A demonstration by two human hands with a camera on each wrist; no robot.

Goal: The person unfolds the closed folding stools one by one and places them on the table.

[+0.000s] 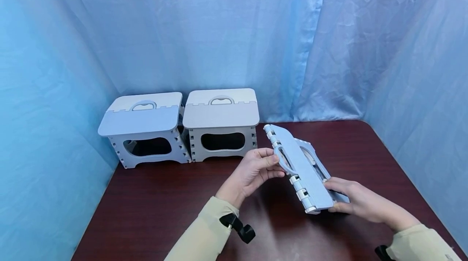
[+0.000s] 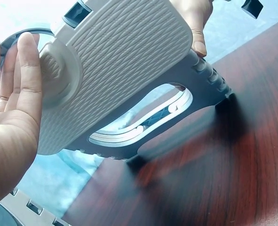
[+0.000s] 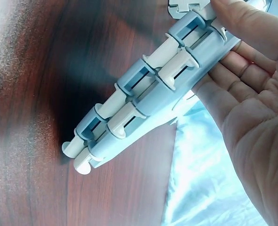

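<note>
A folding step stool (image 1: 308,171), pale blue-grey, is partly folded and tilted above the table's right half. My left hand (image 1: 256,169) grips its carry handle (image 1: 289,169) with the fingers curled through the loop. At the stool's near end, my right hand (image 1: 360,200) holds the side, thumb and fingers round its edge. The left wrist view shows the textured seat half (image 2: 129,52) and a leg panel (image 2: 171,117) with an oval opening, its lower corners close to the table. In the right wrist view the interlocking side hinges (image 3: 129,103) lie beside my right palm.
Two similar stools stand unfolded side by side at the back left, a bluish one (image 1: 142,121) and a greyer one (image 1: 221,115). The dark red wood table (image 1: 164,204) lies beneath. Light blue curtains (image 1: 204,29) enclose the back and both sides.
</note>
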